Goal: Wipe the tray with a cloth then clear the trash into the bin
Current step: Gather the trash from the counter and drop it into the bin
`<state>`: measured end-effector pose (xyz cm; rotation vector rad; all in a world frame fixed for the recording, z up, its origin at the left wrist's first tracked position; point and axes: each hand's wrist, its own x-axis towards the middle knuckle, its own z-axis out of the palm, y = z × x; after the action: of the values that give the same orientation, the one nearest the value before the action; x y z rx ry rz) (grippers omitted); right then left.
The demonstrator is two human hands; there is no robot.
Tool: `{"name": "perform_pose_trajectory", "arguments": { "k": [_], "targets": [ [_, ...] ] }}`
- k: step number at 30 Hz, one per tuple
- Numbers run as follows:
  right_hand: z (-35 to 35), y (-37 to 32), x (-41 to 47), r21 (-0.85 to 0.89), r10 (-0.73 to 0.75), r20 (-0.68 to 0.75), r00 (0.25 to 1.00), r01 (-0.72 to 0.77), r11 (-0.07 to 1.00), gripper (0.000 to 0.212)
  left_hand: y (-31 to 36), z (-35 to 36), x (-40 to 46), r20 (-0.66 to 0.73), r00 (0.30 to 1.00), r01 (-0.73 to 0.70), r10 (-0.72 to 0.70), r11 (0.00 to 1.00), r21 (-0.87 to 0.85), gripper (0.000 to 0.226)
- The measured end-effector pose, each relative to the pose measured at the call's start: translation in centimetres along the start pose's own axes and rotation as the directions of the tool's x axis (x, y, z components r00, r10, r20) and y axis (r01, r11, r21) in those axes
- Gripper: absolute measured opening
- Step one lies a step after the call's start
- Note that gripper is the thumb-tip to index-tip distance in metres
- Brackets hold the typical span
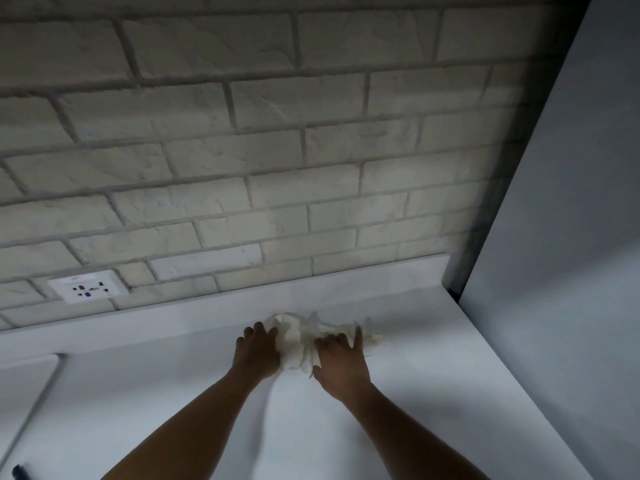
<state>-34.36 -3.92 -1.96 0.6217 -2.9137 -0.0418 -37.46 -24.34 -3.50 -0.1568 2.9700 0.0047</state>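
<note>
A crumpled off-white cloth [298, 336] lies on the white counter [433, 393] close to the back ledge. My left hand [257, 351] grips its left side with curled fingers. My right hand [341, 365] presses down on its right part, fingers spread over the fabric. A frayed, slightly stained edge of the cloth [372, 339] sticks out to the right of my right hand. Neither a tray nor a bin is in view.
A white brick wall [277, 150] rises behind the counter, with a socket plate [88, 289] at the lower left. A tall plain panel [571, 237] bounds the counter on the right. A seam [41, 396] and a dark object [20, 472] sit at the left.
</note>
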Motion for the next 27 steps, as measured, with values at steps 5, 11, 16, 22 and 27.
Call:
{"name": "perform_pose_trajectory", "arguments": {
  "k": [5,11,16,22,27],
  "targets": [
    [-0.4,-1.0,0.3,-0.043,0.022,0.096,0.995,-0.018,0.999,0.051,-0.9,0.4,-0.5,-0.011,0.998,-0.059,0.059,0.996,-0.07,0.058],
    [-0.4,-1.9,1.4,0.051,-0.008,0.178,0.984,-0.001,0.999,0.027,-0.1,-0.5,-1.9,-0.109,0.993,-0.043,0.043,0.999,0.004,0.036],
    [-1.0,-1.5,1.1,0.094,0.111,0.137,0.984,-0.124,0.988,0.029,-0.5,-3.0,-2.5,-0.201,0.954,0.118,-0.223,0.895,-0.43,0.019],
    [-3.3,-0.5,1.0,0.186,0.259,-0.01,0.966,-0.253,0.949,0.028,-1.0,-5.5,-3.8,-0.327,0.904,0.027,-0.274,0.801,-0.598,0.016],
    [-5.8,-1.3,0.3,0.469,0.378,-0.112,0.919,-0.286,0.835,0.024,0.3,-7.2,-6.9,-0.351,0.902,-0.033,-0.251,0.771,-0.636,0.016]
  ]
}}
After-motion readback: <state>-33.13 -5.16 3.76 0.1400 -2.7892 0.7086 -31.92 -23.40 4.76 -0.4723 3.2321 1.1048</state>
